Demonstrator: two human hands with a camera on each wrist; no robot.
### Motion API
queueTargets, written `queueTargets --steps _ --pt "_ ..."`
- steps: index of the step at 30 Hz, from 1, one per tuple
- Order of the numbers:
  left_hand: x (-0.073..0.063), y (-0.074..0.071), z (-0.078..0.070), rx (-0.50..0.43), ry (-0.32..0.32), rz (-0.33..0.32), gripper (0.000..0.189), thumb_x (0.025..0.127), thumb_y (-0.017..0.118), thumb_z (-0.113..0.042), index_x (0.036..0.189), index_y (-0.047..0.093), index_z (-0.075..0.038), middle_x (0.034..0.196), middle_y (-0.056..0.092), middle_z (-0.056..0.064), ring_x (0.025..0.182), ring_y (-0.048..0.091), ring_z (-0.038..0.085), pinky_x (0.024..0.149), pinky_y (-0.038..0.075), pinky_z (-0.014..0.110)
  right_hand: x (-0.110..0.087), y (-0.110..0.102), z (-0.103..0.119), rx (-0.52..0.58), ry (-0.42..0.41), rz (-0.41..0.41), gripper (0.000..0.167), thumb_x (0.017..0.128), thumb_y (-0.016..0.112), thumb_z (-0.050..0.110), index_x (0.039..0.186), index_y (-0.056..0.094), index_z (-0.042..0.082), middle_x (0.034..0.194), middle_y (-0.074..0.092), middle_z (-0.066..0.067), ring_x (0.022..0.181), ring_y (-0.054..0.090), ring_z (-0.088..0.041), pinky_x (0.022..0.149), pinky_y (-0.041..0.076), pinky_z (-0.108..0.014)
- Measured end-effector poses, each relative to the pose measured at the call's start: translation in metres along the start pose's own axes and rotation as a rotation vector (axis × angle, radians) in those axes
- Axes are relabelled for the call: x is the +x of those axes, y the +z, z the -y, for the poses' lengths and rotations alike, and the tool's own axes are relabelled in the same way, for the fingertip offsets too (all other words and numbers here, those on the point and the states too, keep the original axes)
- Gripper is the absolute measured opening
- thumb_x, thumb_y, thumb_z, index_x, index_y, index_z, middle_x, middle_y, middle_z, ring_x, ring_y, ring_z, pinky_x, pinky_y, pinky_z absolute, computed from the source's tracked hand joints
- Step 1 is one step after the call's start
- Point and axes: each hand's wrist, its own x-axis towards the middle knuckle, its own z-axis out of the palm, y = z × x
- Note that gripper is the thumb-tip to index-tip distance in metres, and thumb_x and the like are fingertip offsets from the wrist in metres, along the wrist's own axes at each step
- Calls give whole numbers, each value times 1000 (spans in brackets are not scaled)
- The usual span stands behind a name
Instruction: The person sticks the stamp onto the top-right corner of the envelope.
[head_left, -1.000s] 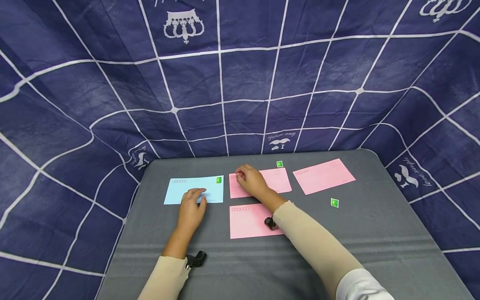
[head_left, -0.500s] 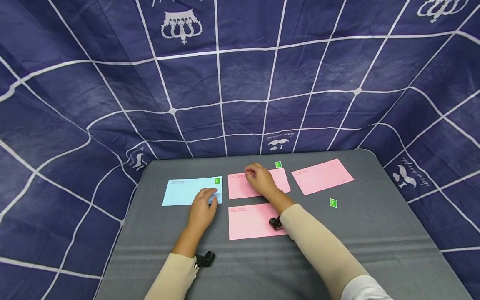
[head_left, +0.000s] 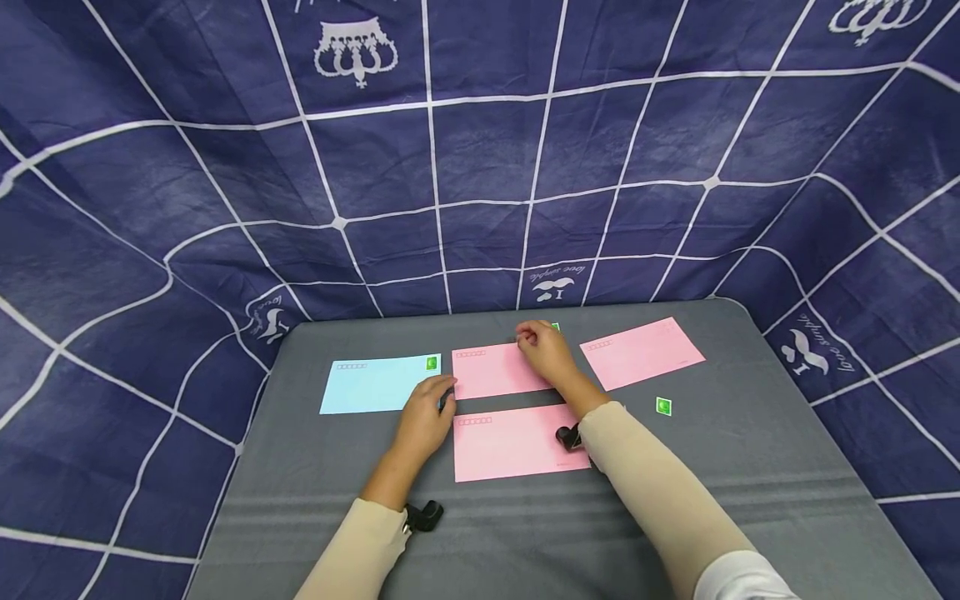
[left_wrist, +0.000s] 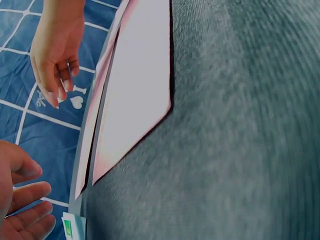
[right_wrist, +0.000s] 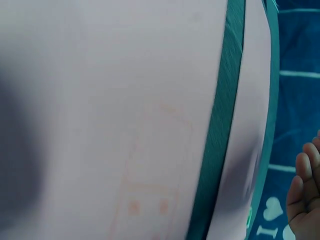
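Observation:
My right hand (head_left: 547,352) hovers over the right part of the back middle pink envelope (head_left: 487,375), its fingers loosely bent. A green stamp (head_left: 556,326) peeks out behind that hand, mostly hidden. In the left wrist view the right hand (left_wrist: 57,55) shows nothing between its fingers. My left hand (head_left: 425,418) has relaxed, spread fingers, its fingertips at the gap between the light blue envelope (head_left: 371,387) and the back middle pink one. On the blue envelope's top right corner sits a green stamp (head_left: 431,363).
Nearer me lies a second pink envelope (head_left: 502,450), partly overlapped by the right wrist camera. A third pink envelope (head_left: 641,354) lies tilted at the back right, with a loose green stamp (head_left: 663,406) in front. The grey table (head_left: 322,483) meets a blue gridded cloth (head_left: 487,150).
My right hand has moved rightward across the back middle pink envelope toward the stamp behind it. The left hand has slid right, off the blue envelope's middle to its right edge.

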Motion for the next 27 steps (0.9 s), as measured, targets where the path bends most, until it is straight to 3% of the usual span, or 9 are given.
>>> queueTargets --steps 7,27 --pt "4 7 -7 -4 28 25 30 95 65 -8 124 70 -2 130 67 14 126 61 33 110 47 47 9 -18 -11 1 3 -23 24 97 61 11 115 70 -2 102 65 -12 91 64 -24 84 52 -34" --pt "8 24 -11 35 90 154 36 96 65 -13 130 67 -2 140 63 14 136 54 34 116 41 48 21 -38 -57 -162 86 57 33 97 59 16 125 67 1 116 65 -16 104 65 -29 94 51 -44"
